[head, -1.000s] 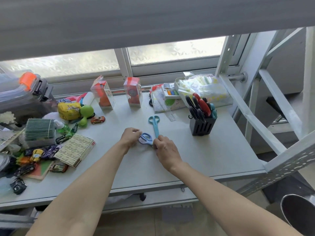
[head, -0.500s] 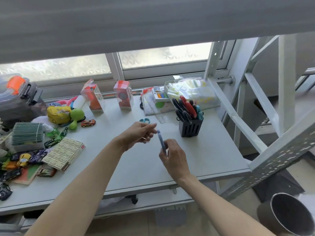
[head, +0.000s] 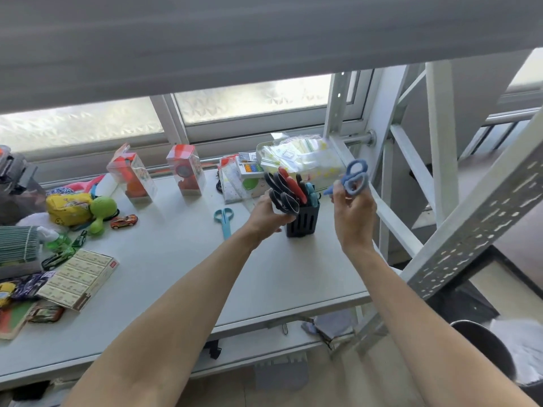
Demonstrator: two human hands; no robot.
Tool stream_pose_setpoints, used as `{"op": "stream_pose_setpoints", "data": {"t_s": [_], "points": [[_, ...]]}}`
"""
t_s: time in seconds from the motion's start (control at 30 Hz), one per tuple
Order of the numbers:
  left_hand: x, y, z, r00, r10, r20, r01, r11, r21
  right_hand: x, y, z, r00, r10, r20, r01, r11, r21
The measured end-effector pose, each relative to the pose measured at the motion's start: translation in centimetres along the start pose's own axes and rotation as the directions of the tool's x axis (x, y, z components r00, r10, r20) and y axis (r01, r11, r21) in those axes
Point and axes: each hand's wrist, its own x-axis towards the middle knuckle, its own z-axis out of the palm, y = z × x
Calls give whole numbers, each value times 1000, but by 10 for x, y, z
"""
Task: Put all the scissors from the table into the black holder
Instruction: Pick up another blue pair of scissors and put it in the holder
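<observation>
Forearms: two bare forearms reach up from the bottom edge toward the far right part of the table.
Left hand: the left hand is closed on the near left side of the black holder, thumb and fingers against its black-handled scissors; whether it grips the holder wall or the handles is hard to make out.
Right hand: the right hand is raised just right of the holder, closed on the blue scissors, handle loops up above the fingers, a bit of the blade end showing left of the hand and pointing toward the holder.
Black holder: slotted, upright near the table's right edge, packed with black, red and teal handles; its near left side is hidden by the left hand.
Teal scissors: the teal scissors lie flat on the table, left of the holder and apart from it, handles pointing away.
Left clutter: a box of small packets, toy cars, a green toy and a yellow pouch; the leftmost items are cut off by the edge.
Far side: two clear toy boxes and a plastic bag stand by the window.
Blur: the whole view is soft, so labels cannot be read.
Change: half a second ago both hands met low over the table with the blue scissors; now the right hand has lifted them beside the holder and the left hand has moved onto it.
</observation>
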Motion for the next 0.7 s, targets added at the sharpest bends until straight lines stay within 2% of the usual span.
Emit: {"op": "stream_pose_setpoints", "data": {"t_s": [0.07, 0.27, 0.37, 0.5, 0.7], "points": [[3, 4, 1, 1000, 1, 18, -1, 1000, -9, 17, 0, 7, 997, 3, 77, -2, 1000, -23], [7, 5, 5, 1000, -20, 15, 20, 1000, -17, 29, 12, 20, 967, 20, 253, 50, 962, -270], [9, 4, 6, 999, -33, 7, 33, 999, -16, 26, 13, 22, 938, 64, 341, 45, 952, -303], [10, 2, 6, 999, -43, 5, 43, 999, -23, 15, 4, 20, 930, 61, 363, 27, 972, -233], [12, -1, 7, 999, -34, -7, 34, 999, -24, 15, 5, 27, 919, 183, 350, -37, 922, -385]]}}
